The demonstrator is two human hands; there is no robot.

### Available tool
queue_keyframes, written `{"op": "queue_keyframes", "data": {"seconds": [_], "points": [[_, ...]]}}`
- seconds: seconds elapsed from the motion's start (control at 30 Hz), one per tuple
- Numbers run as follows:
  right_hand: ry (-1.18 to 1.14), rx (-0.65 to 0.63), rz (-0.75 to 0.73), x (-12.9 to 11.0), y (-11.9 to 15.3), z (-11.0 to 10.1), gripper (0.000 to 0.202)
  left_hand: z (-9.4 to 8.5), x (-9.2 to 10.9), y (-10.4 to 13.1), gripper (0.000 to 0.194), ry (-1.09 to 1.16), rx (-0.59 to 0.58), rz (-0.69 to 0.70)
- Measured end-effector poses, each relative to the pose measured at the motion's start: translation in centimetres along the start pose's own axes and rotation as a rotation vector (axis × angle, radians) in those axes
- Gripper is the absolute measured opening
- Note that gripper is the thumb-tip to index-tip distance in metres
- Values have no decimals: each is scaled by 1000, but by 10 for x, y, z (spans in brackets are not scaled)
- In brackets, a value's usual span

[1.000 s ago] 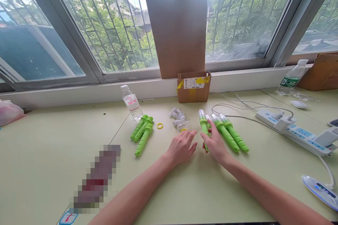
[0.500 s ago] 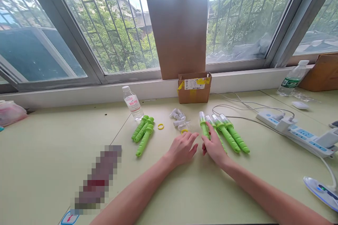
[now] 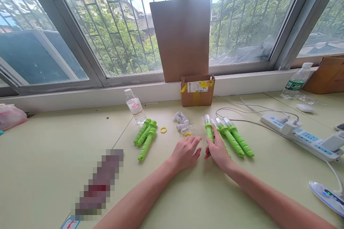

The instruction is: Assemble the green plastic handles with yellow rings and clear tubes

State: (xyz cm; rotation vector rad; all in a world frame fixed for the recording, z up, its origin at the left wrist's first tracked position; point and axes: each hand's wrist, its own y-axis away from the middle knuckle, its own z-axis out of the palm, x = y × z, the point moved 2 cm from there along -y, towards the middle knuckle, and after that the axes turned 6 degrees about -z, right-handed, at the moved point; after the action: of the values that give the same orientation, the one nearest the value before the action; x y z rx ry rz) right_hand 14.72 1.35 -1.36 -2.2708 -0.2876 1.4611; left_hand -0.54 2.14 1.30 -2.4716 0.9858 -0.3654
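Observation:
My right hand (image 3: 218, 149) is closed around a ridged green plastic tube with a clear cap (image 3: 208, 125), index finger lying along it. Beside that tube lie more capped green tubes (image 3: 233, 139), side by side; one is partly hidden by my hand. My left hand (image 3: 186, 151) rests on the table with nothing in it, thumb and fingers apart. Just beyond its fingers are a yellow ring (image 3: 187, 135) and several clear and whitish plastic caps (image 3: 182, 117). Three uncapped green tubes (image 3: 146, 143) lie to the left, near a second yellow ring (image 3: 163, 130).
A labelled water bottle (image 3: 135, 107) stands behind the uncapped tubes. By the window sill sits a small cardboard box (image 3: 197, 96). To the right are a power strip (image 3: 303, 134) with cables, another bottle (image 3: 297, 80) and a white device (image 3: 326, 198). A blurred-out object (image 3: 100, 182) lies front left.
The capped tube in my right hand has shifted slightly to the right, closer to the other capped tubes. My left hand has stayed nearly still.

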Motion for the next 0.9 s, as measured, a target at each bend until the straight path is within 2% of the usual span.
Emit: {"op": "queue_keyframes", "data": {"seconds": [0.1,0.2,0.33,0.57,0.9], "points": [[-276,21,263,1,0,0,64,0,0,0,28,-3,-3,1],[-390,28,337,-3,0,0,68,0,0,0,28,-4,-6,-1],[-383,5,422,-12,2,-1,70,0,0,0,28,1,6,0],[-373,-9,482,-19,2,-4,71,1,0,0,27,-10,13,3],[-328,-109,475,-3,8,5,71,1,-1,0,28,2,0,-1]]}}
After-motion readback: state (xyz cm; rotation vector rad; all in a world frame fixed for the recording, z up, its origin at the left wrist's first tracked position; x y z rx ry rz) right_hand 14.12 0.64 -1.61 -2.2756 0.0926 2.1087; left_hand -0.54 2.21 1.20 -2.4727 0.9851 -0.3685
